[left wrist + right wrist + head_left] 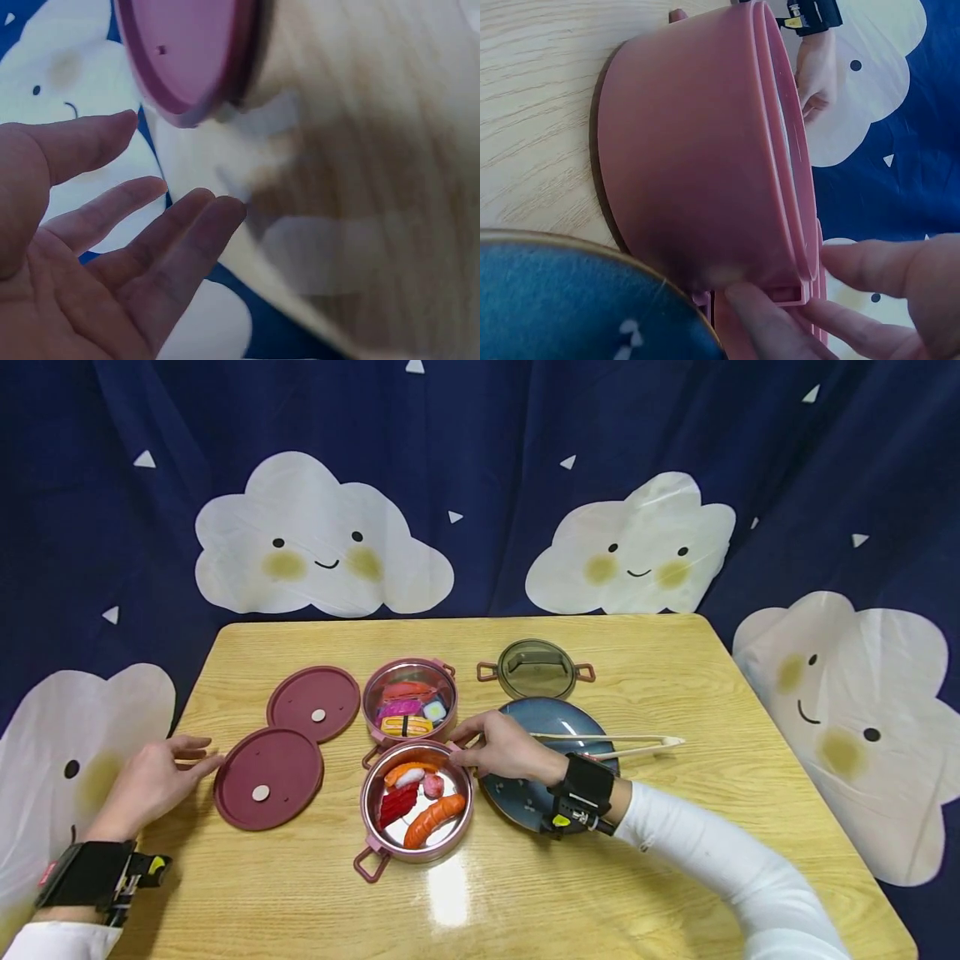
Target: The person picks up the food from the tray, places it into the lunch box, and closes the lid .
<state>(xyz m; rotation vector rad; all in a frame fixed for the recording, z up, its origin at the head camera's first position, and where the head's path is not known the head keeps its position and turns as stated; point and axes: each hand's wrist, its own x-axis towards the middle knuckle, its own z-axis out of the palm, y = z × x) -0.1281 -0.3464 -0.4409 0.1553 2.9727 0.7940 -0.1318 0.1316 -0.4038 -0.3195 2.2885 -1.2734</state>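
Near pot (690,150), pink, metal-lined: upright on the counter (600,893), between the maroon lids and the blue plate. Its rim, at the far handle, is pinched by the right hand (506,745); thumb and fingers are clamped on it. By the right wrist view, one fingertip is shown beneath the handle and the smooth outer wall is displayed, the inside being hidden. By the head view, the contents are disclosed: a long orange sausage (435,821), a red ribbed piece (399,804), a small pink ball (433,786), an orange-and-white piece (408,772).

Left hand (150,781): held just beside the near maroon lid (273,772), fingers spread apart. The palm, turned from the head view, is seen in the left wrist view, where a gap is shown between fingertips and lid.

Far pot (408,671), pink: placed directly behind the near one; a red, a purple, a white-edged and a yellow dark-banded piece are contained.

Far maroon lid (311,692): met at its edge by the near lid; a white disc is borne by each.

Blue plate (555,714): placed right of the pots, partly covered by the right hand; pale chopsticks (663,742), joined at one end, are laid across it.

Glass lid (536,681), two-handled: laid behind the plate.

Backdrop: dark blue curtain (487,427), printed with smiling clouds (322,518).
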